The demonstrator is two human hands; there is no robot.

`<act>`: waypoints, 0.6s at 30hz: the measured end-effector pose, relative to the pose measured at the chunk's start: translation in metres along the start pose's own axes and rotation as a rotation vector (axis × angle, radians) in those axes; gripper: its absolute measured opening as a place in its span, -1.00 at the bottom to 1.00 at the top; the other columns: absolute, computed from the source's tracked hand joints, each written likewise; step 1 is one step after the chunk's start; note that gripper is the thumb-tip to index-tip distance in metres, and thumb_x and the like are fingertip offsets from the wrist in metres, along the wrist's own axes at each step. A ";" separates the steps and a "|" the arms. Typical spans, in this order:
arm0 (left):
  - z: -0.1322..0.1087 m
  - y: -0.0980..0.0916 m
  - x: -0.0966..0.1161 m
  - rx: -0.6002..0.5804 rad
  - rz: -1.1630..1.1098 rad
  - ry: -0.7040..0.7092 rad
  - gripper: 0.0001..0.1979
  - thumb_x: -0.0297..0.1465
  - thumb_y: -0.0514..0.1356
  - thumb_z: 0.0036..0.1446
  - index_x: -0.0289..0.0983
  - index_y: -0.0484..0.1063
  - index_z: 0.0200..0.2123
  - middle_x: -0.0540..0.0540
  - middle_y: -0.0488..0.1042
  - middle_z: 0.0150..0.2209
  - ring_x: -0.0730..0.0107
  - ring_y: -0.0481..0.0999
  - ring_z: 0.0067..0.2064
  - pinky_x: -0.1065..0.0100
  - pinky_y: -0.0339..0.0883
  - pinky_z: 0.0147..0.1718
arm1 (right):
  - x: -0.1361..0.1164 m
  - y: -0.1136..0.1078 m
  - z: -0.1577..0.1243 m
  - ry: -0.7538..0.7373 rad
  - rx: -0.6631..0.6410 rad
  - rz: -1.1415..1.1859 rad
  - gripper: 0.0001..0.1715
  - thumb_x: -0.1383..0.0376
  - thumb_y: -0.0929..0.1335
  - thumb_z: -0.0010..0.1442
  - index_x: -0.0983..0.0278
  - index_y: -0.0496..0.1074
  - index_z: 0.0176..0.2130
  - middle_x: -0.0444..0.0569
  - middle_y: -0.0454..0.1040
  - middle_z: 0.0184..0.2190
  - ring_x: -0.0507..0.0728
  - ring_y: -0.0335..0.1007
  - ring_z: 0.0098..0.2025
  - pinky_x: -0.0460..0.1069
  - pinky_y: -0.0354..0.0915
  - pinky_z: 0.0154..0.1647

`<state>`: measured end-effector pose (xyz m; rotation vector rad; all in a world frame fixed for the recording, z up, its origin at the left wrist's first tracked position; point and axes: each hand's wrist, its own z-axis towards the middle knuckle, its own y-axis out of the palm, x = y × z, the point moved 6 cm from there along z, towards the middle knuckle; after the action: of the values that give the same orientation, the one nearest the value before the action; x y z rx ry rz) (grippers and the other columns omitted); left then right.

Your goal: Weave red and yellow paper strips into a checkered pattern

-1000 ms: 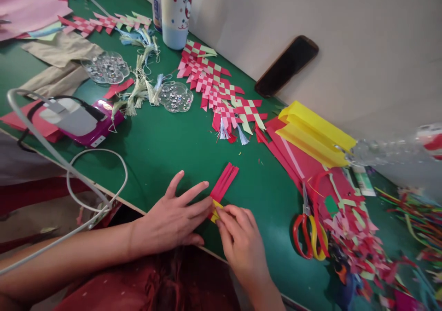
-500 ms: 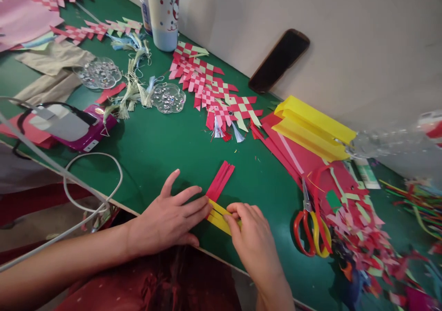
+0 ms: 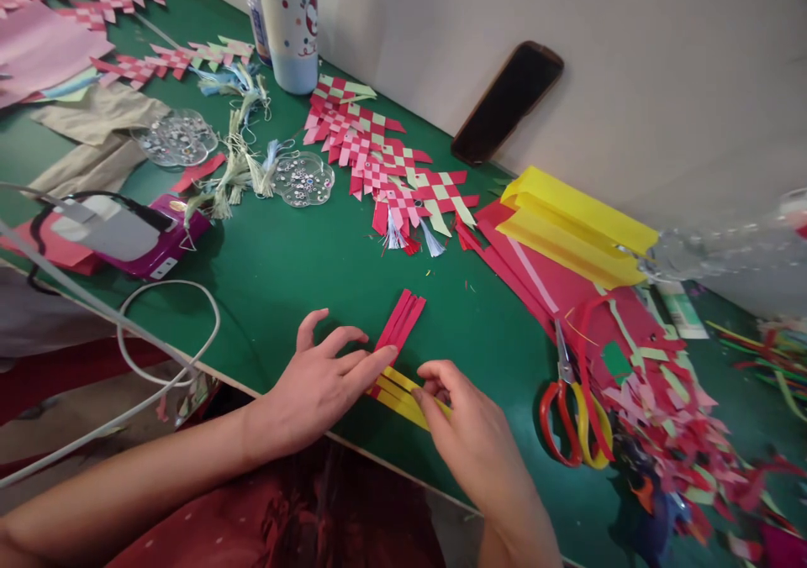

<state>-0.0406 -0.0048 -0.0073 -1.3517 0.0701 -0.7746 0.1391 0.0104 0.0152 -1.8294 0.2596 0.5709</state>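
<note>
Green tabletop [image 3: 252, 328]: narrow yellow paper strips [image 3: 407, 412] crossing slit red paper strips [image 3: 400, 324]

The yellow strips are lying between the left hand [image 3: 321, 391] and the right hand [image 3: 476, 438], meeting the red strips under the left fingertips, which are hiding whether each is passing over or under. The left hand is spreading its fingers, with the index finger pressing at the crossing. The right hand is pinching a yellow strip between thumb and forefinger. The red strips' loose ends are pointing away beyond the left fingertips.

Pulling too hard with the right hand could be tearing the thin paper or dragging it loose; lifting the left finger could be letting the crossing slip askew.

Right of the right hand, red-and-yellow-handled metal scissors [image 3: 567, 370] are lying beside mixed paper scraps [image 3: 668, 433]. Beyond both hands, red, pink and pale-green checkered woven paper pieces [image 3: 400, 160] are overlapping.
</note>
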 end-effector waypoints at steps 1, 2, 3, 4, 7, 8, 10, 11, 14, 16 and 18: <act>0.001 -0.001 0.001 0.006 -0.006 -0.008 -0.62 -0.46 0.04 0.36 -0.13 0.24 0.20 0.05 0.59 -0.29 0.31 0.40 0.07 -0.05 -0.43 0.30 | 0.002 -0.002 0.000 0.019 -0.004 0.043 -0.84 0.27 0.28 0.25 0.15 0.35 -0.13 -0.13 0.52 -0.35 0.08 0.48 -0.32 -0.05 0.31 -0.34; 0.002 -0.002 0.001 0.010 -0.014 -0.014 -0.66 -0.46 0.05 0.36 -0.11 0.27 0.16 0.06 0.59 -0.28 0.32 0.40 0.07 -0.03 -0.44 0.30 | 0.004 -0.003 0.000 0.038 -0.008 0.081 -0.82 0.25 0.28 0.24 0.14 0.35 -0.11 -0.13 0.53 -0.34 0.07 0.49 -0.34 -0.06 0.33 -0.34; 0.002 -0.003 0.002 0.014 -0.024 -0.018 -0.70 -0.45 0.06 0.35 -0.10 0.31 0.11 0.07 0.59 -0.28 0.33 0.39 0.07 -0.02 -0.45 0.31 | 0.006 -0.005 -0.001 0.054 -0.014 0.114 -0.80 0.23 0.29 0.24 0.14 0.36 -0.11 -0.13 0.54 -0.34 0.06 0.48 -0.35 -0.07 0.34 -0.34; 0.003 -0.004 0.002 0.020 -0.034 -0.017 -0.74 -0.45 0.07 0.35 -0.10 0.35 0.06 0.08 0.59 -0.28 0.33 0.39 0.08 -0.01 -0.46 0.30 | 0.007 -0.006 -0.001 0.064 -0.022 0.141 -0.80 0.23 0.30 0.23 0.15 0.38 -0.11 -0.13 0.54 -0.34 0.05 0.48 -0.37 -0.07 0.36 -0.33; 0.004 -0.007 0.003 0.025 -0.056 -0.008 -0.83 -0.42 0.07 0.36 -0.11 0.40 -0.07 0.10 0.59 -0.25 0.34 0.37 0.09 0.00 -0.47 0.30 | 0.010 -0.005 -0.002 0.064 -0.063 0.177 -0.81 0.24 0.29 0.23 0.15 0.41 -0.13 -0.13 0.54 -0.34 0.03 0.47 -0.38 -0.09 0.37 -0.31; 0.004 -0.007 0.003 0.025 -0.059 -0.002 -0.85 -0.41 0.07 0.37 -0.11 0.42 -0.11 0.11 0.59 -0.23 0.34 0.36 0.10 0.01 -0.48 0.31 | 0.011 -0.005 -0.002 0.060 -0.076 0.177 -0.81 0.25 0.29 0.23 0.15 0.41 -0.13 -0.13 0.54 -0.34 0.03 0.46 -0.37 -0.09 0.37 -0.30; 0.004 -0.007 0.003 0.020 -0.059 0.016 -0.86 -0.39 0.07 0.37 -0.10 0.43 -0.17 0.14 0.58 -0.19 0.33 0.33 0.12 0.00 -0.51 0.31 | 0.012 -0.004 -0.002 0.050 -0.088 0.167 -0.80 0.25 0.28 0.25 0.15 0.42 -0.12 -0.12 0.54 -0.33 0.04 0.46 -0.36 -0.08 0.37 -0.29; 0.004 -0.007 0.003 0.018 -0.058 0.025 -0.85 -0.39 0.07 0.37 -0.10 0.44 -0.18 0.15 0.57 -0.18 0.33 0.32 0.13 0.00 -0.52 0.31 | 0.012 -0.004 -0.002 0.046 -0.088 0.162 -0.80 0.26 0.28 0.25 0.15 0.42 -0.12 -0.12 0.54 -0.33 0.04 0.46 -0.35 -0.07 0.37 -0.28; 0.004 -0.007 0.003 0.019 -0.050 0.044 -0.83 -0.38 0.06 0.39 -0.08 0.44 -0.18 0.18 0.56 -0.17 0.33 0.30 0.15 0.00 -0.55 0.31 | 0.010 -0.004 -0.002 0.030 -0.107 0.157 -0.82 0.26 0.27 0.26 0.15 0.42 -0.14 -0.11 0.53 -0.31 0.04 0.46 -0.34 -0.07 0.37 -0.27; 0.005 -0.007 0.003 0.032 -0.031 0.051 -0.83 -0.38 0.05 0.39 -0.07 0.45 -0.16 0.18 0.56 -0.17 0.34 0.31 0.14 0.00 -0.56 0.32 | 0.008 -0.004 0.000 0.011 -0.131 0.148 -0.83 0.28 0.27 0.26 0.14 0.42 -0.15 -0.12 0.53 -0.30 0.03 0.46 -0.34 -0.08 0.37 -0.28; 0.004 -0.007 0.003 0.048 0.003 0.056 -0.84 -0.33 0.07 0.38 -0.05 0.46 -0.13 0.15 0.56 -0.17 0.32 0.33 0.13 -0.02 -0.56 0.32 | 0.007 -0.004 0.003 -0.011 -0.147 0.123 -0.82 0.31 0.26 0.26 0.15 0.41 -0.15 -0.12 0.54 -0.29 0.03 0.47 -0.34 -0.08 0.37 -0.28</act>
<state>-0.0394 -0.0036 0.0012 -1.2847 0.0971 -0.8067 0.1461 0.0154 0.0149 -1.9604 0.3316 0.7013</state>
